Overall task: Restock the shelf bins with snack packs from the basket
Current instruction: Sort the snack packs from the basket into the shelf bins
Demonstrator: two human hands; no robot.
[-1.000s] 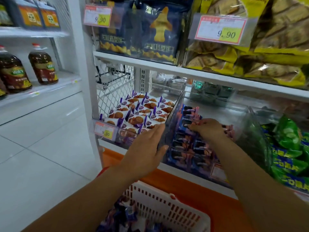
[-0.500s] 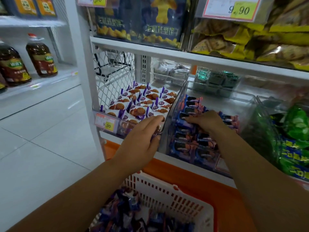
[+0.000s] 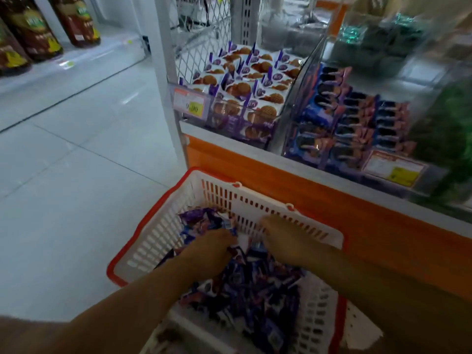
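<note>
A white basket [image 3: 158, 241] with a red rim stands on the floor below the shelf, holding several purple and blue snack packs [image 3: 258, 292]. Both my hands are down inside it. My left hand [image 3: 212, 251] lies on the pile with its fingers curled over packs near the basket's far wall. My right hand [image 3: 286, 241] is beside it with bent fingers; its fingertips are hidden among the packs. Above, a clear shelf bin [image 3: 301, 80] holds rows of blue and pink cookie packs [image 3: 357, 121]. The view is motion-blurred.
Left of that bin, another bin holds purple and white waffle packs [image 3: 245, 90] behind a price tag [image 3: 190, 104]. Green packs [image 3: 447, 129] fill the bin on the right. The orange shelf base [image 3: 332, 200] rises just behind the basket. Dark bottles [image 3: 33, 29] stand far left.
Both hands left the shelf bins and dropped into the basket. My view tilted down, so the basket now fills the lower frame.
</note>
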